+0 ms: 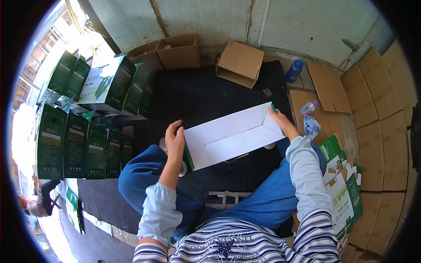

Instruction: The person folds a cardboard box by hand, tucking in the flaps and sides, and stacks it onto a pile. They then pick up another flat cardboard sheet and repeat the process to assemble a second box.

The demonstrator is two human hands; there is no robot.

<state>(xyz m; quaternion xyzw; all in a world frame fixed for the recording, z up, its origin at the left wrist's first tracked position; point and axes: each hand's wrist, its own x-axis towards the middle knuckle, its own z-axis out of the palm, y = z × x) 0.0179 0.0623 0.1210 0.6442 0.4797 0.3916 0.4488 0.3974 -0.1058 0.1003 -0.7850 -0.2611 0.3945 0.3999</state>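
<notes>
A long box with a white inner face and green edges lies tilted above my lap, its interlocked white flaps showing. At its right end my right hand is closed round the green edge. My left hand is beside the left end, fingers apart and curved; it does not appear to grip the box. Both forearms wear light blue sleeve covers.
Green printed boxes stand stacked at the left. Brown cartons sit by the back wall, and more are piled at the right. A blue bottle, a small bottle and flat green cardboard lie rightward.
</notes>
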